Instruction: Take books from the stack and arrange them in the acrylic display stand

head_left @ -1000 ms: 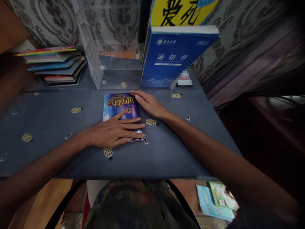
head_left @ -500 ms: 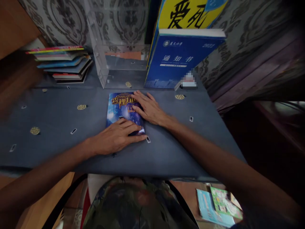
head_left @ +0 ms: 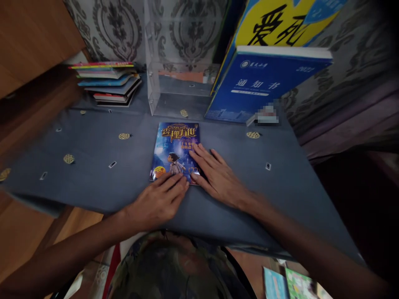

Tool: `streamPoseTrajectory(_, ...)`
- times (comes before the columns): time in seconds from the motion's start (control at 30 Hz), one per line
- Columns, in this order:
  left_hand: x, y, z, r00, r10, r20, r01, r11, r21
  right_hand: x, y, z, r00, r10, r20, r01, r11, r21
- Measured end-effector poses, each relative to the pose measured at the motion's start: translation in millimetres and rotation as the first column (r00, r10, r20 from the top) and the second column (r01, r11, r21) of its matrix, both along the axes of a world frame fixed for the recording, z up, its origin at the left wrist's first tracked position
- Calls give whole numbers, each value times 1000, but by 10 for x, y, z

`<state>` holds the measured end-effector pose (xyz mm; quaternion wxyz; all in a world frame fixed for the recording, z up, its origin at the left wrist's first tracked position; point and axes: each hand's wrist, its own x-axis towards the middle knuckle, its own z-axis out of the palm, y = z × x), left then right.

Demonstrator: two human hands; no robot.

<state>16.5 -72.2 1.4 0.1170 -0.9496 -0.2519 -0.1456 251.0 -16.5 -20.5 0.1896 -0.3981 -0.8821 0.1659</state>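
Note:
A small blue book point(head_left: 171, 146) lies flat on the table, its cover up with gold title lettering at the far end and a cartoon figure lower down. My left hand point(head_left: 162, 198) rests palm down at the book's near edge, fingertips touching the bottom of the cover, fingers stretched out. From the right, my right hand point(head_left: 220, 176) lies flat with its fingers spread, and its fingertips and thumb touch the cover's right side. Neither hand grips the book.
A clear acrylic rack point(head_left: 152, 89) stands behind the book. Right of it, a blue book point(head_left: 264, 83) leans upright before a yellow one point(head_left: 271, 25). Several books form a stack point(head_left: 109, 83) at back left. More booklets point(head_left: 276, 282) lie below the table's front edge.
My left hand has drawn back off the lower cover to the near edge. My right hand has slid from the top right down the right side. More of the cover shows, and the view has shifted.

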Motion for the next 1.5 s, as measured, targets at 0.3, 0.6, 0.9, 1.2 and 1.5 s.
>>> streamPoseTrajectory(0.3,-466,-180,-19,981,186,59,-184,982,-33,-6,19,2,1000,2,19,-1,1000,-7)
streamPoseTrajectory(0.6,-468,-217,-32,967,216,132,-217,976,-11,-64,-4,104,969,164,187,-196,966,171)
streamPoseTrajectory(0.9,-421,-243,-75,941,280,191,-289,957,19,-600,119,299,847,522,102,-519,853,-54)
streamPoseTrajectory(1.2,-404,-247,-90,933,287,219,-294,956,2,-859,738,187,885,453,106,-454,891,-17)
streamPoseTrajectory(1.5,-395,-261,-78,933,309,184,-318,948,20,-727,1381,54,974,172,146,-183,981,69)
